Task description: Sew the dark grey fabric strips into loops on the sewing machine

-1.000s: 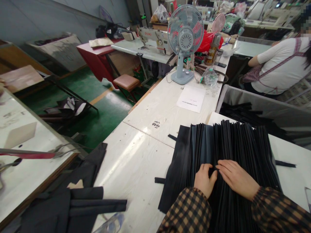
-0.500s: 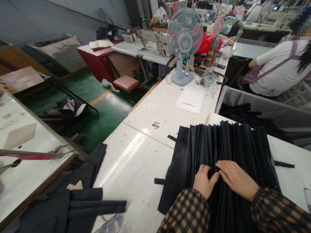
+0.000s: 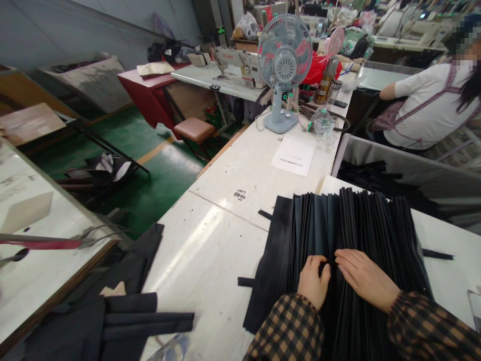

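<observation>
A thick row of dark fabric panels [image 3: 300, 235], black with some bluish layers, stands on edge across the near right of the table. My left hand [image 3: 312, 283] rests on the bluish layers at the left of the row. Its fingers are bent and its thumb is held apart from them, with a dark gap between. My right hand [image 3: 366, 278] lies over the black layers just to the right, fingers stretched out and fingertips pointing left. A narrow dark gap in the layers runs between the two hands. Black strips [image 3: 438, 254] stick out from under the row.
On the white table [image 3: 210, 240] are a fan [image 3: 284, 70], a paper sheet [image 3: 294, 154] and a plastic bottle [image 3: 322, 122]. Dark cloth [image 3: 124, 301] hangs at lower left. A bin [image 3: 413, 150] holds black pieces; beside it a person [image 3: 421, 110] sits.
My left thumb has drawn left, away from my right fingertips and toward its own forefinger. The gap in the layers between my hands looks wider. My right hand has hardly moved.
</observation>
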Demonstrator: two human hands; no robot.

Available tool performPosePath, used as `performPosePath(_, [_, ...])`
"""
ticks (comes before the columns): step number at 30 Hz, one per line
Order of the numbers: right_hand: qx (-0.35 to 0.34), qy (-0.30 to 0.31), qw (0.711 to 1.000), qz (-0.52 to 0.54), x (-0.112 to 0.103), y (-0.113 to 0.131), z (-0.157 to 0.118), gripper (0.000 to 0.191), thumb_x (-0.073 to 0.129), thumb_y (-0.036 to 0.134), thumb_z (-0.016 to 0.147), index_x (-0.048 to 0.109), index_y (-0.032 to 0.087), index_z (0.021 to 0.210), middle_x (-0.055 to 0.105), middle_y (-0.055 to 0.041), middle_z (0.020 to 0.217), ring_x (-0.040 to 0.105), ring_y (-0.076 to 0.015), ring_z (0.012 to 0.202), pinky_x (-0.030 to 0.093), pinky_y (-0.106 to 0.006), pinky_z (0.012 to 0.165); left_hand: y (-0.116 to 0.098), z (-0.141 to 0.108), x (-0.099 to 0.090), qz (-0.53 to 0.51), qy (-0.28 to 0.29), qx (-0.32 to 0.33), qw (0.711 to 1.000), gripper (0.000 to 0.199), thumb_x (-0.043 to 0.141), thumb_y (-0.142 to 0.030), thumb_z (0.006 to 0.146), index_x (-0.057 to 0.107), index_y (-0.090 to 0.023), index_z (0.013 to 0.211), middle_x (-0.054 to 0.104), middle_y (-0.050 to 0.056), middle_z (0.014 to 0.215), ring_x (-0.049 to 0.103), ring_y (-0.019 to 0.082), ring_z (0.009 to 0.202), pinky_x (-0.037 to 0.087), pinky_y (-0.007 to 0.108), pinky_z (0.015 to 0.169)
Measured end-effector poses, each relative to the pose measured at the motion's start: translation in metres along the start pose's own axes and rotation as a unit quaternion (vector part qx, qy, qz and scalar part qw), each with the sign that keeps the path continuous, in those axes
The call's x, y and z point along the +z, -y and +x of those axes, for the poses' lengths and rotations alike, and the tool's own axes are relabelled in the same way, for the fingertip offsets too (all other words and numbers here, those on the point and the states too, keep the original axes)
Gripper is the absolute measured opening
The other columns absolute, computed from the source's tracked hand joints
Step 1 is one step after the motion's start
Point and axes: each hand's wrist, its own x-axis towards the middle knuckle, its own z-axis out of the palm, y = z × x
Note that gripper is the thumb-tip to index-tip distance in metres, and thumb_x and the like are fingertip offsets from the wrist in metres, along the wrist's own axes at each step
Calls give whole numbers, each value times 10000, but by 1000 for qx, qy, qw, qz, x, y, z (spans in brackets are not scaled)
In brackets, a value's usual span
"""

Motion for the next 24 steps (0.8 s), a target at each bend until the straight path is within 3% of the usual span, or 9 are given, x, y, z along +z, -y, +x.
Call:
performPosePath(3, [1, -3, 1000, 0, 0, 0, 0, 263, 387, 183, 842, 547, 144, 1047, 548, -78, 1106, 477, -195, 1040, 386, -374, 889, 2, 3, 1, 11, -2, -8, 1000, 124, 466, -292, 797, 512, -195, 859, 537, 28, 861, 532, 164, 803, 430, 306, 750])
performPosePath(8, [-2, 4, 1000, 6, -8, 1, 7, 354, 388, 202, 840, 448, 194, 1189, 556, -63, 1068, 504, -166, 984, 403, -351, 849, 7, 4, 1, 12, -1, -2, 1000, 178, 342, -219, 845, 492, -190, 754, 514, 20, 782, 516, 141, 740, 416, 273, 704])
performPosePath(11, [-6, 15, 1000, 3, -14, 2, 11, 340, 383, 202, 839, 461, 208, 1170, 561, -57, 1040, 505, -171, 968, 402, -358, 831, 6, 0, 1, 3, 0, 1, 1000, 80, 411, -164, 798, 482, -197, 815, 523, 11, 808, 523, 137, 763, 417, 263, 718])
performPosePath(16, [-4, 5, 1000, -6, -14, 3, 11, 294, 371, 224, 850, 499, 193, 1113, 566, -54, 1039, 503, -172, 968, 388, -351, 830, 2, -5, 1, -9, -19, -1, 1000, 294, 444, -83, 743, 412, -212, 1006, 521, 17, 949, 520, 136, 876, 414, 273, 793])
performPosePath(24, [3, 33, 999, -8, -14, 4, 13, 328, 404, 182, 813, 481, 194, 1131, 555, -48, 1030, 478, -187, 960, 349, -363, 831, 4, 0, 1, 8, -16, 4, 1000, 62, 430, -199, 804, 488, -192, 824, 521, 18, 841, 518, 144, 811, 421, 281, 756])
